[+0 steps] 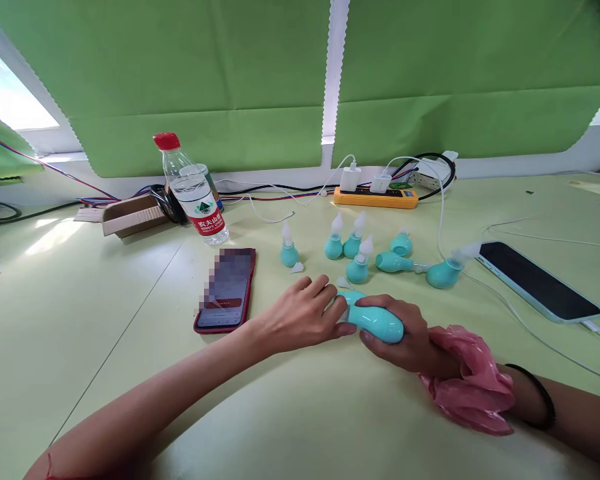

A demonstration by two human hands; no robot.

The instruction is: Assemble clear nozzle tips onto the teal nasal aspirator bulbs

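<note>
Turquoise bulb (383,325), near table (300,413) centre: clasped in right hand (405,333), fingers bent around; left hand (313,313) curled at its end, pinch indiscernible. Crowding far side: white scrap (343,283), nozzled bulbs (357,271). Leftward: red-cased phone (227,287), bottle (200,210). Rightward: white cable (510,309), dark-screened phone (540,280).

We record one turquoise body (380,323), glossy and smooth, elongated, with a rounded right end. Pose: lying roughly crosswise, the right end slightly nearer. Place: raised above the near-middle of the tabletop (290,413), gripped by the right hand (403,333), its left end between the fingers and thumb of the left hand (316,310). We note a further turquoise portion (351,295) at its far left; whether joined, we cannot tell.
</note>
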